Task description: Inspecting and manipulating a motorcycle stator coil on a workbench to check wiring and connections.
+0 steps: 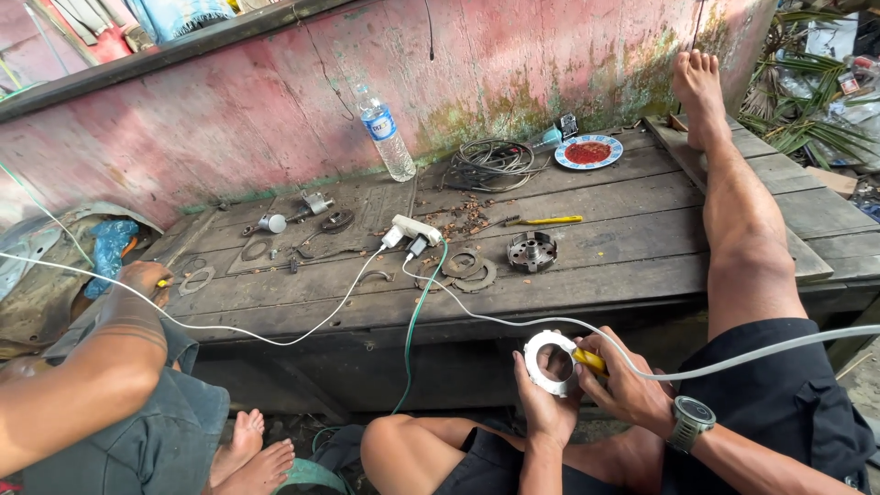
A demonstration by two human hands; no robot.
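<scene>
Gripping a pale metal ring (548,362) by its lower rim, the left hand (543,403) has its fingers curled closed around it, in front of the wooden counter (642,257). The right hand (623,385) (a watch on its wrist) is closed on a yellow-handled tool (589,360) whose tip touches the ring's edge.

Pale metal ring (550,361) upright; yellow-handled tool (591,361) touching it.

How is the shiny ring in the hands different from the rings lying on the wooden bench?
The held ring is pale silver; the bench rings are dark and rusty brown. The held ring is gripped by the left hand, tilted up; the bench rings lie flat, overlapping. All are flat metal rings with open middles.
</scene>
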